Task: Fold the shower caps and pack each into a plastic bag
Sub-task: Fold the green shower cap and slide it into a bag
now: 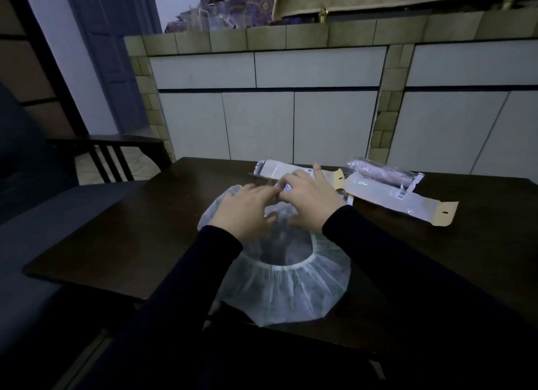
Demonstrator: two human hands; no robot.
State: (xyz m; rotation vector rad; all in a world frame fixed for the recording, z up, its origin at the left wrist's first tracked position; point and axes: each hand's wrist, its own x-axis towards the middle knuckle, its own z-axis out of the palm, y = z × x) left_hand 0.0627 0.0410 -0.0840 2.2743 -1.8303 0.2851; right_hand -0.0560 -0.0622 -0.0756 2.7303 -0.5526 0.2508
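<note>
Pinching the shower cap (279,285)'s far rim with left hand (244,212) and right hand (308,203), both grips closed on film, I should fold it evenly toward the worktop (116,229)'s near edge.

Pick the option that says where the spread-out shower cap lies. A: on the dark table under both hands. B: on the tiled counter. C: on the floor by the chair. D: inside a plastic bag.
A: the clear shower cap lies flat on the dark table, with the left hand and right hand over its far edge.
</note>
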